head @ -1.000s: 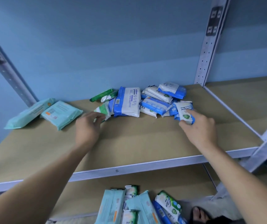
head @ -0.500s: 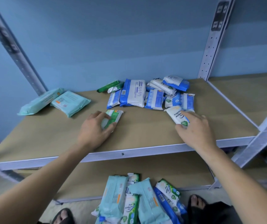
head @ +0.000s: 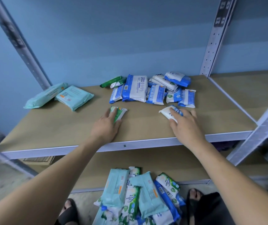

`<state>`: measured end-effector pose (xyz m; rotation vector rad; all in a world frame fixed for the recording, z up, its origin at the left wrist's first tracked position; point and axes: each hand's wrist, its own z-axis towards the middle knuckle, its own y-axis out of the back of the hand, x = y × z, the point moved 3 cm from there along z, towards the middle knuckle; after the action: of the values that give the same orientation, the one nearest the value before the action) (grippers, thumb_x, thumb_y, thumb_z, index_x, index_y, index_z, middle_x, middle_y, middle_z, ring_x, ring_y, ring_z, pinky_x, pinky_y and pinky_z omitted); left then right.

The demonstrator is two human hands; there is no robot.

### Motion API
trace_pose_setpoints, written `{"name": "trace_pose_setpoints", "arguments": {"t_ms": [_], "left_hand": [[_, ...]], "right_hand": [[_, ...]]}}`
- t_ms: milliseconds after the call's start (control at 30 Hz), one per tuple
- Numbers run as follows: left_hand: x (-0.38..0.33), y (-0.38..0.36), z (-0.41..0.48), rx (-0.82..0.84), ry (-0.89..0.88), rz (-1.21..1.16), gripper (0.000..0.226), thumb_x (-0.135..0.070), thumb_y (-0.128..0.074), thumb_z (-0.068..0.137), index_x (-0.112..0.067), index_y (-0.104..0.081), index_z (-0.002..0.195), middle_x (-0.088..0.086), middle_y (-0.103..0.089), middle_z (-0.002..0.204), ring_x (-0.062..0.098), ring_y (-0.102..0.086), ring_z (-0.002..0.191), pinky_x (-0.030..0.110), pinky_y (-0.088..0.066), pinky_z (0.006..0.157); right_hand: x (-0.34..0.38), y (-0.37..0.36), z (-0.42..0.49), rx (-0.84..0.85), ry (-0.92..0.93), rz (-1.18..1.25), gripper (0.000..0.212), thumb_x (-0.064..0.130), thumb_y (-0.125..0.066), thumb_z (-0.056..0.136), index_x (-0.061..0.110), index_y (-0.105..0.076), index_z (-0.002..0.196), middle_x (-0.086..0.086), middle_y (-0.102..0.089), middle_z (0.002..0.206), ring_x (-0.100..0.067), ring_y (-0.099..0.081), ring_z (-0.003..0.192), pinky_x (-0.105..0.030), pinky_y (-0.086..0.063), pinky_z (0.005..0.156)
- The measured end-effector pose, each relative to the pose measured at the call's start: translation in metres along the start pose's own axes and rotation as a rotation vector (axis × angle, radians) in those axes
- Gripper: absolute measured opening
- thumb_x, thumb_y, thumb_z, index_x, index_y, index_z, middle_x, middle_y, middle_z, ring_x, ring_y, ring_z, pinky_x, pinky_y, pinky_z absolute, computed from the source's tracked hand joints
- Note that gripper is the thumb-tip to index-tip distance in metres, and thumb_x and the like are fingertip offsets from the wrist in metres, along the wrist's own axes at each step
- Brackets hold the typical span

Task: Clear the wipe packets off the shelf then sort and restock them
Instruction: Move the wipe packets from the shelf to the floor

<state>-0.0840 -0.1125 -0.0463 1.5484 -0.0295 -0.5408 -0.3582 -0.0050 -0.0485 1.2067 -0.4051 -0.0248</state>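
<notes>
Both hands are on the shelf (head: 65, 127), each on one packet. The left hand (head: 105, 125) rests with straight, close-set fingers flat on a green packet (head: 121, 111), pressing it to the board and not closing round it. The right hand (head: 187, 125) has its fingers spread and slightly bent over a white and blue packet (head: 166, 113); as far as the view shows, they press on top of it and do not grip. Both packets lie between the blue pile (head: 135, 90) at the back and the front rail (head: 130, 144). Two teal packets (head: 74, 97) sit well apart at the left rear, and a mixed heap (head: 139, 195) lies on the floor between the person's feet. Judgement: clearing is partly done. Risks noted: pressure from flat fingers on slick wrapping may slip, leaving a packet short of the rail or sending it off askew. Dropped packets would add to an already mixed heap and make sorting harder. The heap touches both feet, so a step could crush a packet. A careless reach could scatter the loose blue pile.
</notes>
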Motion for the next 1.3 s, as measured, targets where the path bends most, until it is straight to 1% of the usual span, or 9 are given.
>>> {"name": "trace_pose_setpoints", "arguments": {"t_ms": [100,233,400,567,633,767,1067,1200,1300], "left_hand": [[-0.003,0.002,-0.027,-0.058,-0.057,-0.012,0.055,-0.045,-0.041,0.105,-0.033,-0.027,0.157,0.0,-0.02,0.166,0.034,-0.043,0.137,0.04,-0.041,0.103],[-0.004,0.003,-0.069,-0.132,-0.14,-0.101,0.052,-0.04,-0.046,0.104,-0.035,-0.034,0.154,-0.005,-0.022,0.165,0.027,-0.04,0.141,0.037,-0.043,0.101],[0.003,-0.011,-0.13,-0.319,-0.319,-0.089,0.049,-0.03,-0.053,0.104,-0.029,-0.043,0.152,0.002,-0.034,0.161,0.031,-0.048,0.131,0.04,-0.046,0.098],[0.022,-0.044,-0.176,-0.461,-0.368,-0.115,0.047,-0.02,-0.058,0.102,-0.019,-0.05,0.148,0.005,-0.039,0.158,0.029,-0.046,0.138,0.038,-0.04,0.113],[0.032,-0.065,-0.189,-0.415,-0.324,-0.137,0.046,-0.024,-0.057,0.102,-0.019,-0.05,0.148,0.004,-0.039,0.158,0.029,-0.046,0.138,0.037,-0.039,0.113],[0.05,-0.116,-0.207,-0.201,-0.211,-0.162,0.046,-0.036,-0.047,0.104,-0.023,-0.049,0.148,0.002,-0.04,0.157,0.029,-0.048,0.134,0.041,-0.044,0.108],[0.061,-0.216,-0.204,0.163,0.054,-0.239,0.049,-0.031,-0.049,0.104,-0.031,-0.04,0.152,0.004,-0.035,0.161,0.036,-0.044,0.137,0.049,-0.042,0.108],[0.057,-0.243,-0.183,0.204,0.045,-0.206,0.048,-0.029,-0.048,0.104,-0.025,-0.042,0.152,0.01,-0.036,0.159,0.039,-0.044,0.136,0.048,-0.042,0.108],[0.056,-0.264,-0.17,0.268,0.072,-0.179,0.049,-0.029,-0.044,0.106,-0.025,-0.038,0.154,0.011,-0.031,0.161,0.038,-0.035,0.143,0.044,-0.032,0.114]], "right_hand": [[0.012,0.0,-0.022,-0.038,0.059,-0.004,0.047,0.032,-0.048,0.102,0.02,-0.051,0.147,-0.014,-0.056,0.131,-0.033,-0.04,0.108,-0.045,-0.04,0.097],[0.034,0.001,-0.059,-0.129,0.16,0.055,0.042,0.026,-0.058,0.098,0.016,-0.059,0.138,-0.017,-0.058,0.129,-0.036,-0.044,0.103,-0.048,-0.045,0.092],[0.062,-0.007,-0.106,-0.23,0.292,0.094,0.041,0.027,-0.056,0.094,0.015,-0.063,0.133,-0.015,-0.059,0.129,-0.035,-0.047,0.1,-0.048,-0.047,0.091],[0.079,-0.027,-0.145,-0.168,0.334,0.195,0.045,0.023,-0.065,0.093,0.015,-0.06,0.137,-0.013,-0.055,0.133,-0.033,-0.047,0.103,-0.046,-0.048,0.091],[0.078,-0.042,-0.16,-0.112,0.349,0.202,0.048,0.023,-0.066,0.093,0.015,-0.057,0.139,-0.012,-0.053,0.134,-0.033,-0.048,0.103,-0.045,-0.049,0.088],[0.063,-0.087,-0.182,0.086,0.329,0.13,0.05,0.025,-0.066,0.093,0.016,-0.055,0.141,-0.009,-0.054,0.131,-0.032,-0.048,0.102,-0.046,-0.051,0.086],[0.002,-0.191,-0.205,0.561,-0.153,0.002,0.054,0.034,-0.052,0.097,0.023,-0.045,0.149,-0.012,-0.056,0.136,-0.036,-0.047,0.122,-0.04,-0.039,0.104],[-0.015,-0.215,-0.2,0.556,-0.269,0.033,0.048,0.031,-0.057,0.095,0.021,-0.052,0.142,-0.018,-0.057,0.129,-0.041,-0.05,0.116,-0.043,-0.047,0.094],[-0.02,-0.232,-0.199,0.553,-0.252,0.128,0.045,0.024,-0.05,0.099,0.014,-0.055,0.142,-0.015,-0.054,0.142,-0.037,-0.051,0.126,-0.043,-0.046,0.1]]}}
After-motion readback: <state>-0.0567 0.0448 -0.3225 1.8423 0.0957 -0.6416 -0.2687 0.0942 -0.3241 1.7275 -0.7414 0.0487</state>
